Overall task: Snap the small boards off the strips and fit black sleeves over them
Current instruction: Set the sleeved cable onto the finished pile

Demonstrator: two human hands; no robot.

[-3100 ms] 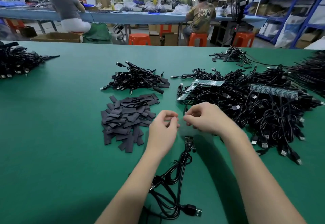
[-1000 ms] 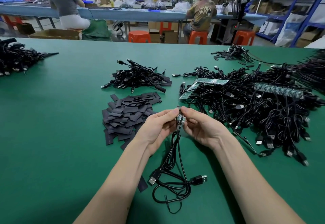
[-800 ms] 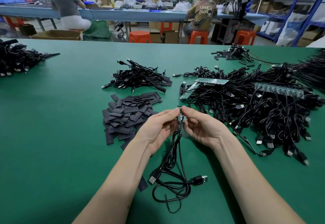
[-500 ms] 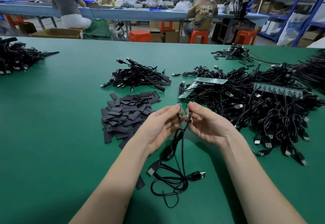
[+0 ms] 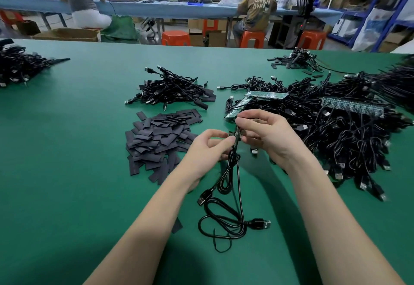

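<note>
Above the green table (image 5: 67,172), my left hand (image 5: 206,150) and my right hand (image 5: 266,134) meet at a small strip of boards (image 5: 236,134). Each hand pinches one side of it between thumb and fingers. Black USB cables (image 5: 233,195) hang from the boards and coil on the table below my wrists. A heap of flat black sleeves (image 5: 161,137) lies just left of my left hand. More green board strips (image 5: 266,94) rest on the big cable pile (image 5: 336,128) to the right.
A smaller pile of cables (image 5: 172,90) lies behind the sleeves, another at the far left edge (image 5: 18,65). One loose sleeve (image 5: 177,226) sits by my left forearm. People sit on orange stools (image 5: 175,38) at a bench beyond the table.
My hands have risen slightly and my right hand has shifted up over the boards. The hanging cables swung a little with them.
</note>
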